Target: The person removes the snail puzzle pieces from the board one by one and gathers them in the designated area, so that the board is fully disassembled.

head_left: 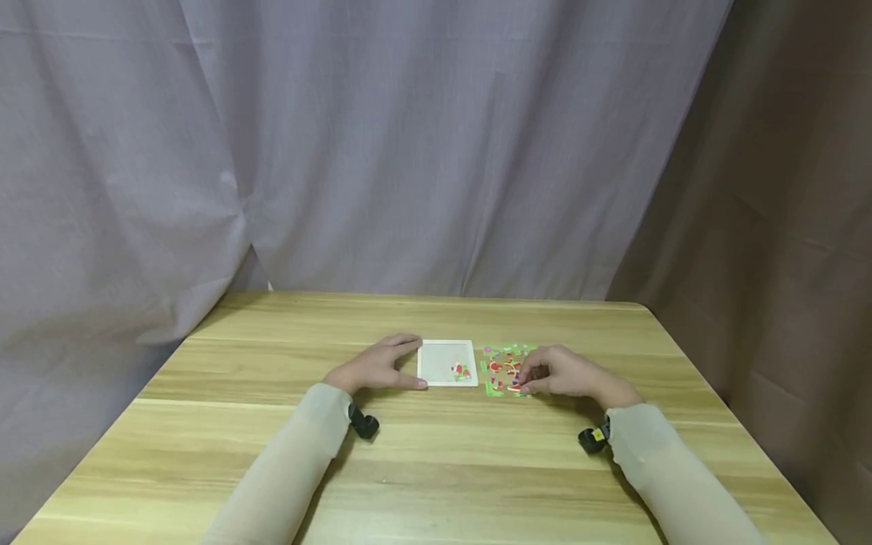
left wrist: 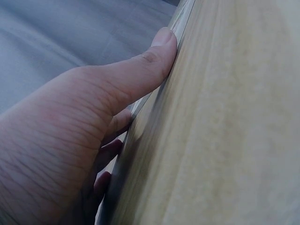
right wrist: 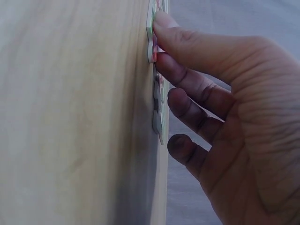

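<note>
A white-rimmed puzzle tray (head_left: 474, 363) lies flat on the table. Red, white and green puzzle pieces (head_left: 461, 372) sit in its lower right corner. At its left side rests my left hand (head_left: 378, 365), thumb on the near corner and fingers by the far corner; the left wrist view has the thumb along the tray's thin edge. Right of the tray, colourful loose puzzle pieces (head_left: 495, 366) lie in a rough square. My right hand (head_left: 568, 372) pinches a red and white puzzle piece (head_left: 514, 389) at their near side, between thumb and index finger, the other fingers bent.
The wooden table (head_left: 436, 484) runs out in front of both forearms. Behind it hangs a grey curtain (head_left: 381, 151), with a darker curtain (head_left: 770, 227) on the right. Each wrist wears a small black camera (head_left: 364, 424).
</note>
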Motion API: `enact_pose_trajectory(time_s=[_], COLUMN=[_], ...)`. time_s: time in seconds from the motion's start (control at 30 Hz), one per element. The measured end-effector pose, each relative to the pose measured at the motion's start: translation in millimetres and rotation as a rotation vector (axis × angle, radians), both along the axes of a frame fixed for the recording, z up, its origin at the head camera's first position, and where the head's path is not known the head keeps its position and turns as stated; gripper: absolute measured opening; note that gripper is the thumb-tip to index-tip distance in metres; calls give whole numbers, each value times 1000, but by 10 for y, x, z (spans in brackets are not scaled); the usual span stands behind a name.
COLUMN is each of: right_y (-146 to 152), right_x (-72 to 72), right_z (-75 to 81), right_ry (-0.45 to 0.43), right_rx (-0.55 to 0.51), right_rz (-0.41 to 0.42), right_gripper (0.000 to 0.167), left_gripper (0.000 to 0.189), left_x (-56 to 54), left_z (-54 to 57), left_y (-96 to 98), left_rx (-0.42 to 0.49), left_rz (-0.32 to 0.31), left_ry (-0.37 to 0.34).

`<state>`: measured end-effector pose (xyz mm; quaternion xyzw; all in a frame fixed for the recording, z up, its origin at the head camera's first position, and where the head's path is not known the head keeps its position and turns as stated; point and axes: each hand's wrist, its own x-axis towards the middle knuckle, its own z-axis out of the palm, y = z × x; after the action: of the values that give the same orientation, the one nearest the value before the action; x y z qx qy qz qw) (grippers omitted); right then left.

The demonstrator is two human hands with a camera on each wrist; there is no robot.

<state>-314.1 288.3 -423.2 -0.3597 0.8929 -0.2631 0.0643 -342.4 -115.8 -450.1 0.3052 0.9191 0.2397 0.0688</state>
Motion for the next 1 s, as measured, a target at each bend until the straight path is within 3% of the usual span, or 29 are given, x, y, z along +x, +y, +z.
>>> enact_pose_trajectory(time_s=[0.4,0.67,1.0], right_y=[-5,-32,-6], right_x=[-2,32,-2], right_z=[8,33,23], right_ry=[79,58,131], right_rx=[-98,-121,-103], right_rz=[14,9,13], right_gripper=[4,4,4], left_gripper=[101,101,101], left_x=[2,25,9], left_z=[12,19,24], left_y=[-4,-11,2], left_rx=[-10,-3,2], left_rz=[8,8,-6], left_ry=[-7,-20,-3])
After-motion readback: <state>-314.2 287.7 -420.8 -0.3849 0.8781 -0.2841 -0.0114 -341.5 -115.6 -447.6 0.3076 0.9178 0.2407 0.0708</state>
